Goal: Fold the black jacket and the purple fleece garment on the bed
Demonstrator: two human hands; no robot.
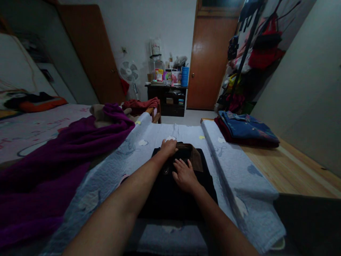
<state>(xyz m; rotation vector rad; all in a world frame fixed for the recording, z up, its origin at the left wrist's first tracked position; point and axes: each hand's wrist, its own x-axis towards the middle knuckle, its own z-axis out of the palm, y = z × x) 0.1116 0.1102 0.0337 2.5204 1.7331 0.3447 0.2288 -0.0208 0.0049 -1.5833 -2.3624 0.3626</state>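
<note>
A black garment (170,202) with a brown-lined collar (196,160) lies folded on the pale blue patterned sheet (181,131). My left hand (168,147) is at the collar's far left edge, its fingers bent over the fabric; whether they pinch it is too small to tell. Nearer and to the right, my right hand (184,175) rests flat on the black cloth below the collar, fingers spread, holding nothing.
Folded clothes with a blue denim piece (246,126) sit on a wooden ledge (269,163) at the right. A purple blanket (66,153) spreads across the left. Farther back are a dark cabinet (157,95), a fan (129,73) and hanging clothes and bags (266,49).
</note>
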